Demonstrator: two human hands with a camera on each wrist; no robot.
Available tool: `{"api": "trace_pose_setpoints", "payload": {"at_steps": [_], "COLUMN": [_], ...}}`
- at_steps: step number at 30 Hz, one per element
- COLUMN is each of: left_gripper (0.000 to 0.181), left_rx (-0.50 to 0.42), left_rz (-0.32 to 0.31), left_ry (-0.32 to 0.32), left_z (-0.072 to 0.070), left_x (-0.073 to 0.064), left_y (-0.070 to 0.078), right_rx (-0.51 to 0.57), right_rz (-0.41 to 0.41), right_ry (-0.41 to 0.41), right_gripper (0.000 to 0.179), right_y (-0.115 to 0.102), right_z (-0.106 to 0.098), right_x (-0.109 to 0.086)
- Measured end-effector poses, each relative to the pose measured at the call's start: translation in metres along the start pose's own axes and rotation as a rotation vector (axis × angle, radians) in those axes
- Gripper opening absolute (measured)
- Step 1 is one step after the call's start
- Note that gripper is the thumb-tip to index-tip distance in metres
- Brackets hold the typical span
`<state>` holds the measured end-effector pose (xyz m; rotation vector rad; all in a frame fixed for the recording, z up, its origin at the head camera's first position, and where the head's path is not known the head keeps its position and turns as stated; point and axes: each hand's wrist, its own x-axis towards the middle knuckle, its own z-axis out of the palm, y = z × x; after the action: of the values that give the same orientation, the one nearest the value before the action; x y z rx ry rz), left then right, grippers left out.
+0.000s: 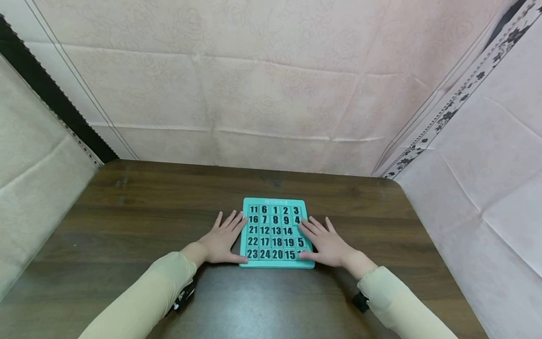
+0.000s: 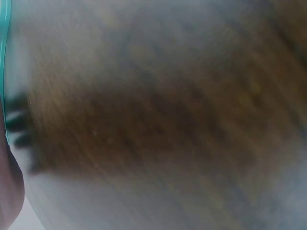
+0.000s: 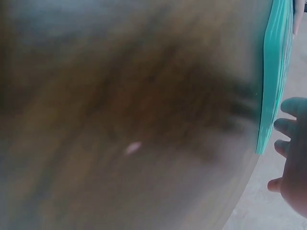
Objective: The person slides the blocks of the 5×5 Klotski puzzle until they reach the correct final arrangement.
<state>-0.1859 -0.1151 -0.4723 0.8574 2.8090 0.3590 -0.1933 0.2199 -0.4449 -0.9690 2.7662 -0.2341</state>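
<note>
A teal number slide puzzle (image 1: pixel 277 235) lies flat on the table, its square tiles printed with black numbers. At its left edge rests my left hand (image 1: pixel 218 244), fingers spread and fairly straight, with the thumb at the lower left corner. My right hand (image 1: pixel 332 247) reaches over the right edge, fingertips on or just above the right column and thumb over the bottom right tile. No number shows at the right end of the third row, beside the fingertips. In the right wrist view, the puzzle's side (image 3: pixel 272 72) and several fingers appear; whether they touch it is unclear there.
The dark wooden table (image 1: pixel 169 197) carries the puzzle. Pale patterned cloth (image 1: pixel 254 94) hangs behind its far edge, with more cloth along both sides. A black band (image 1: pixel 51 94) runs down the left cloth. Dark wrist devices (image 1: pixel 361 301) sit under both sleeves.
</note>
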Motion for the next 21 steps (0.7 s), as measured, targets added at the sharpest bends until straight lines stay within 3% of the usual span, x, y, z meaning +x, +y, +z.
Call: {"api": "trace_pose_setpoints", "payload": {"at_steps": [8, 21], "left_gripper": [0.11, 0.11], "left_rx": [-0.002, -0.012], "left_rz": [0.003, 0.001], "left_ry": [0.001, -0.004], "left_z": [0.002, 0.001], "left_x": [0.001, 0.0], "left_y": [-0.001, -0.001], "right_rx": [-0.01, -0.053], "right_rz": [-0.057, -0.125], "right_ry": [-0.032, -0.007], "right_gripper": [0.079, 0.081], "right_y": [-0.003, -0.011], "right_z": [0.005, 0.01], "right_x": [-0.017, -0.034]}}
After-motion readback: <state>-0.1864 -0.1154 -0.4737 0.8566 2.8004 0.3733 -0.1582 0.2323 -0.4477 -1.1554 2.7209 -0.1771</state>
